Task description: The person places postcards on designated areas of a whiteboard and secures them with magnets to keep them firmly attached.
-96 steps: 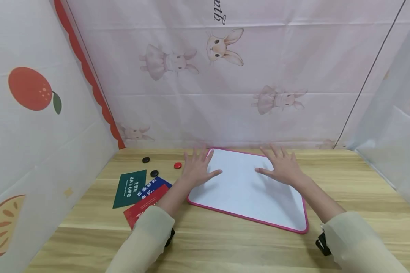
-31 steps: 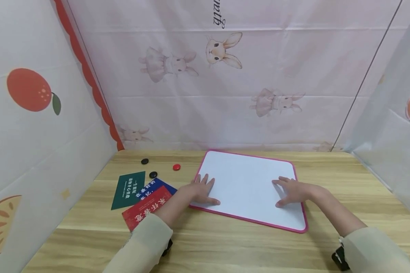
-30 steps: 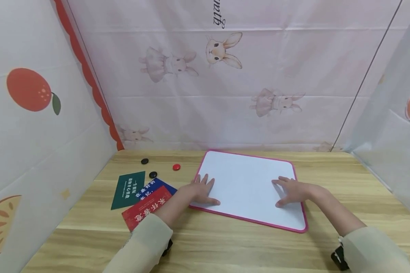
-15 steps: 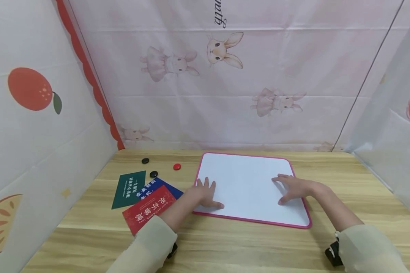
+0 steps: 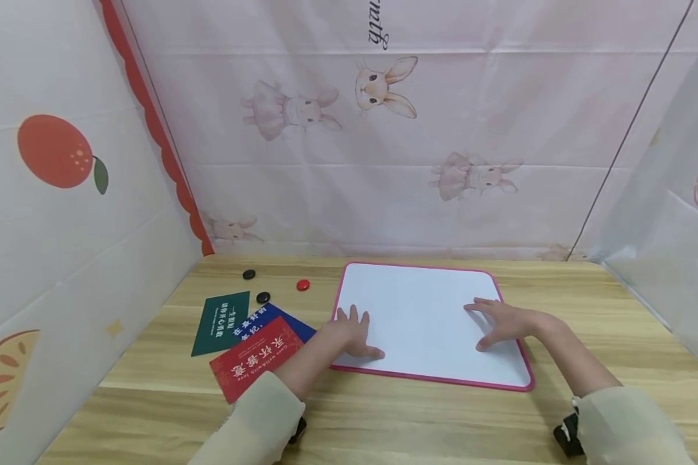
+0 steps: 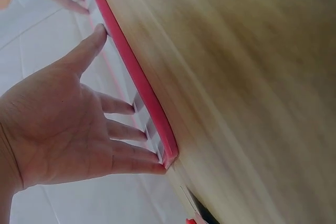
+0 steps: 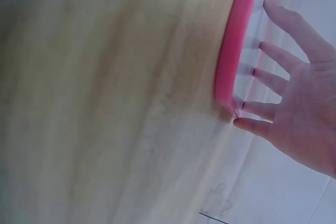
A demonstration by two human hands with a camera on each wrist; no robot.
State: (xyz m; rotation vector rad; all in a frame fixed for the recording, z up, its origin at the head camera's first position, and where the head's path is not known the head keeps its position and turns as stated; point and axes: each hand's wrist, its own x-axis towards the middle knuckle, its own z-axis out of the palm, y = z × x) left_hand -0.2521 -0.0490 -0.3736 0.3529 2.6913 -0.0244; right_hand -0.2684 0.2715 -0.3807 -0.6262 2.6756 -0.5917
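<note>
A whiteboard with a pink rim lies flat on the wooden table. On its left part rests my left hand, fingers spread and fingertips on the surface near the left edge. My right hand touches the right part the same way, thumb and fingers apart. Seen from the left wrist, the fingertips of the left hand meet the board beside its pink rim. In the right wrist view the right hand likewise has its fingertips at the board by the rim. Neither hand is curled round anything.
Left of the board lie a green card, a blue card and a red card, partly overlapping. Behind them are two black round pieces and a red one. A rabbit-print curtain closes off the back.
Both hands came down from above the board onto its left and right sides. The board has since turned slightly and sits squarer to the table, with its left side nearer me.
</note>
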